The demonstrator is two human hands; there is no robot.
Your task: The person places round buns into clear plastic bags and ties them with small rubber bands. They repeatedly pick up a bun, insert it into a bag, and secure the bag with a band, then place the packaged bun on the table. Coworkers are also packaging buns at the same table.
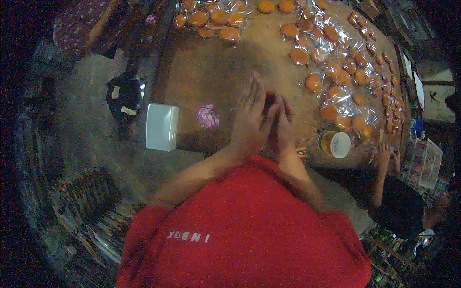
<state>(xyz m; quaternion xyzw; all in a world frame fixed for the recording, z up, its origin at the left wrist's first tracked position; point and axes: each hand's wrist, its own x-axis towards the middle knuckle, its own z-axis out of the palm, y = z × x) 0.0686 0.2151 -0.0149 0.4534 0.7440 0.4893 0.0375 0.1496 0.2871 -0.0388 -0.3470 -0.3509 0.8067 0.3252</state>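
Over the wooden table, my left hand has its fingers stretched forward and its thumb apart from them. No held thing can be made out in it. Close beside it, my right hand faces it edge-up, with its fingers bent forward and partly hidden. Both hands are motion-blurred, and the narrow space between the palms is dark. A crumpled pink-and-white wrapper or packet lies left of my left hand. Round orange-brown flat cakes or biscuits in clear plastic bags spread over the table to the right.
More bagged orange rounds lie at the far side. A white-lidded plastic box sits at the left edge. A tub with a pale lid stands near right. Another person's arm reaches over the table at right; a further person's arm shows upper left.
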